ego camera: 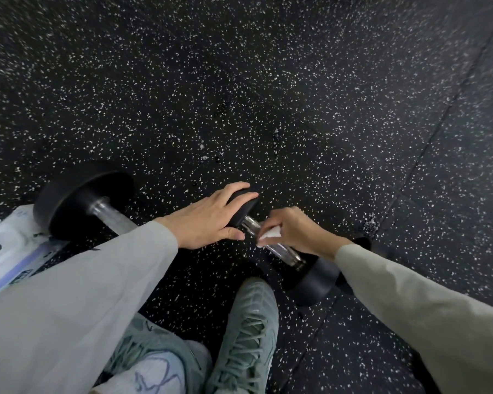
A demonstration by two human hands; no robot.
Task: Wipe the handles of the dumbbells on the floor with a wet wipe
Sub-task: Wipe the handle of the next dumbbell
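Observation:
A black dumbbell with a chrome handle (282, 248) lies on the speckled rubber floor just ahead of my shoe. My left hand (208, 220) grips its far black head (245, 207), fingers over the top and thumb under. My right hand (293, 231) pinches a white wet wipe (269, 234) against the middle of the chrome handle. The near head (313, 280) sits partly under my right sleeve. A second, larger dumbbell (80, 200) lies to the left, its clear-looking handle (111, 214) running under my left sleeve.
A white and purple wipe packet (9, 251) lies at the left edge beside the larger dumbbell. My grey-green shoe (248, 331) stands close below the handle. A floor-tile seam (427, 149) runs diagonally on the right.

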